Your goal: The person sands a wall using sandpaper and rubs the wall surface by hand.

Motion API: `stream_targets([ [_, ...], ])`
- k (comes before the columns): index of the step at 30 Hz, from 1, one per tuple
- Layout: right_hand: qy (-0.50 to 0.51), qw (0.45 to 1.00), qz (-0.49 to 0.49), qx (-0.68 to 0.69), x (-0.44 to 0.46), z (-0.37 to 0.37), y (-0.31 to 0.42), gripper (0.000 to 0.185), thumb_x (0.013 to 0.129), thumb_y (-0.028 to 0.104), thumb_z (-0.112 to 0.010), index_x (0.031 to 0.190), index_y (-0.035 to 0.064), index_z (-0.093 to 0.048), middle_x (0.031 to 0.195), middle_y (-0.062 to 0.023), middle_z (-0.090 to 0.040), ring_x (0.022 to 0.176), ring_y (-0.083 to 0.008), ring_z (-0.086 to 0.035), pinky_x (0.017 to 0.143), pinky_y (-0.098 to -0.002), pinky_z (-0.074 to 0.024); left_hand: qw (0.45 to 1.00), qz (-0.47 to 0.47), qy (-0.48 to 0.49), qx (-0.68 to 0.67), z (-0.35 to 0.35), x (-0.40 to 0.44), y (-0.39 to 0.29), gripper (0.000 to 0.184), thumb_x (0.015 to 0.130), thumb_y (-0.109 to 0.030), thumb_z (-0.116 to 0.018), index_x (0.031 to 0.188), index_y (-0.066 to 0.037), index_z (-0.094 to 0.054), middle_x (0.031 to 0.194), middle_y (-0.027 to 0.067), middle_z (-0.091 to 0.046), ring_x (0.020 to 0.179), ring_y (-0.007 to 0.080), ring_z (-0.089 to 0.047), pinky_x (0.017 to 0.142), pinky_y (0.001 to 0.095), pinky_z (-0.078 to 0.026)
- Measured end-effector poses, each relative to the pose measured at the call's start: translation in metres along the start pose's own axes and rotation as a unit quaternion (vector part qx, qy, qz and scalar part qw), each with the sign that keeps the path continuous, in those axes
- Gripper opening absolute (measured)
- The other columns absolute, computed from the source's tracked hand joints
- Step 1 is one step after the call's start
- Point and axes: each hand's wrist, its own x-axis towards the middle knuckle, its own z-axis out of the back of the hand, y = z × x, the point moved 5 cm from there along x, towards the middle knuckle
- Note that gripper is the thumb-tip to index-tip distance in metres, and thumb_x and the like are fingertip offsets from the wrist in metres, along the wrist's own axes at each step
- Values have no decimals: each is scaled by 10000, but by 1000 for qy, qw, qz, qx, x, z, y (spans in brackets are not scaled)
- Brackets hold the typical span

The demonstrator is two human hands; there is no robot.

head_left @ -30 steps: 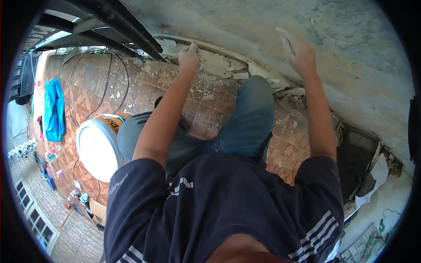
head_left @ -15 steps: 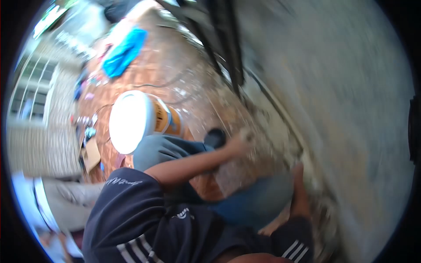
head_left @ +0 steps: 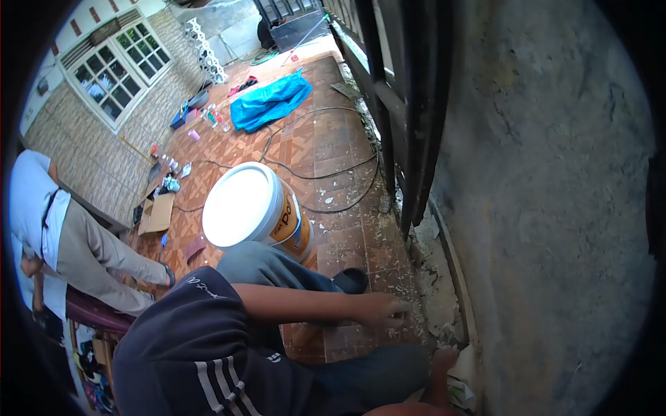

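My left hand (head_left: 380, 310) hangs over the debris-strewn tiles beside my dark shoe (head_left: 351, 280). Its fingers are curled together, slightly blurred, and whatever they may hold is hidden. Lower right, my right hand (head_left: 445, 358) is at the foot of the grey wall (head_left: 548, 208), its fingers drawn in. Pale scrap (head_left: 467, 367) lies right beside it; I cannot tell whether the fingers grip anything. Behind my bent knee (head_left: 258, 267) stands a big white-lidded bucket (head_left: 243, 204) with an orange label.
Black metal gate bars (head_left: 420, 118) rise along the wall. A cable (head_left: 326, 210) loops over the tiles near a blue tarp (head_left: 270, 102). Another person (head_left: 97, 236) stands at left near an open cardboard box (head_left: 158, 213). Flakes litter the floor strip (head_left: 381, 256).
The view has turned and steadied from a blur, so the bucket, tarp and window appear farther right. Both hands appear lower in view, still near the wall's base.
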Motion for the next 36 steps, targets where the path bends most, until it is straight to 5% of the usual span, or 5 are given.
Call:
stream_targets([
  [12, -111, 909, -25, 402, -2, 247, 63, 382, 1025, 239, -429, 1230, -51, -572, 1126, -158, -647, 1006, -255, -667, 824, -347, -563, 998, 14, -12, 60, 105, -21, -29, 335, 920, -359, -584, 1116, -92, -640, 1067, 183, -665, 988, 342, -631, 851, 430, -483],
  [17, -83, 719, 22, 689, -40, 375, 131, 368, 995, 130, -469, 1322, -39, -469, 1173, -173, -612, 1058, -271, -646, 885, -372, -538, 932, 40, 35, 358, 71, 42, 40, 395, 856, -361, -636, 1141, -91, -677, 1079, 153, -682, 1015, 320, -642, 859, 431, -486],
  [25, -362, 842, 204, 343, -85, 592, 209, 466, 1018, 216, -457, 1387, -70, -456, 1410, -208, -502, 1264, -275, -528, 1032, -351, -396, 941, -73, 188, 272, -8, 78, -39, 388, 814, -390, -669, 991, -54, -745, 1044, 148, -704, 973, 343, -659, 824, 464, -509],
  [29, -645, 730, 188, -124, -144, 724, 247, 554, 1023, 335, -441, 1421, -48, -414, 1446, -203, -459, 1336, -332, -440, 1087, -426, -352, 926, -104, 210, 295, -13, 81, -63, 406, 807, -405, -684, 1026, -67, -740, 1001, 150, -708, 950, 332, -664, 833, 477, -503],
  [36, -656, 618, 220, -372, -100, 813, 306, 631, 991, 432, -442, 1439, -11, -404, 1458, -209, -436, 1353, -362, -406, 1080, -480, -336, 930, -85, 219, 282, 20, 72, -89, 431, 815, -368, -693, 1200, -175, -683, 1163, 117, -654, 1028, 339, -614, 787, 572, -479],
])
